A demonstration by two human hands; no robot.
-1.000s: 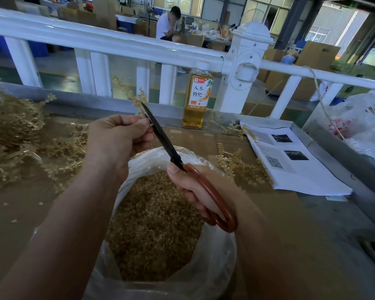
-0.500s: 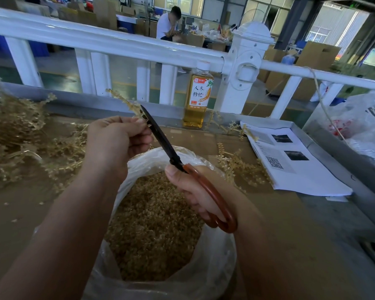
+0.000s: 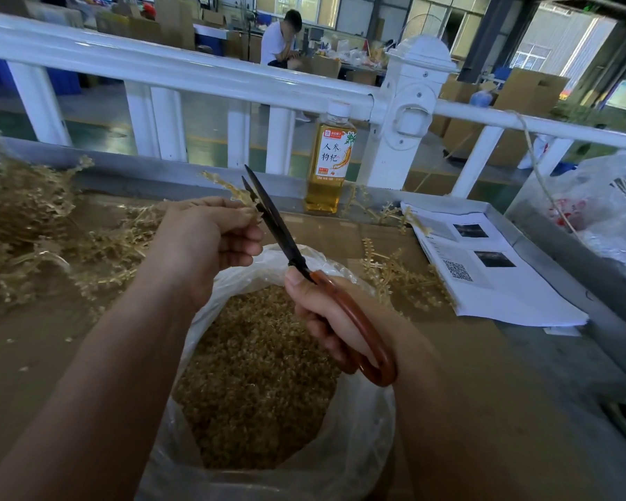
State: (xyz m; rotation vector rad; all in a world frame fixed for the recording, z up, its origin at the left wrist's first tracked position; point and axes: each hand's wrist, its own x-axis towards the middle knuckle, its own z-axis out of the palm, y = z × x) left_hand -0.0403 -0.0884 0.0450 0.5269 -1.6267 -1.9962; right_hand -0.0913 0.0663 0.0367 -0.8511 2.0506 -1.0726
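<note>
Pinching a dried sprig (image 3: pixel 228 186) — left fingers (image 3: pixel 246 215) just beside scissors (image 3: pixel 275 226).

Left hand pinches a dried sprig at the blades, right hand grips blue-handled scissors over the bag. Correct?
No: the head view shows the scissors have reddish-brown handles, not blue. The left hand does pinch the dried sprig at the blades; the right hand grips them over the bag.

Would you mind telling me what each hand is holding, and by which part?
The left hand pinches a dried sprig near its lower end; the right hand grips the scissors by their reddish-brown handles.
</note>
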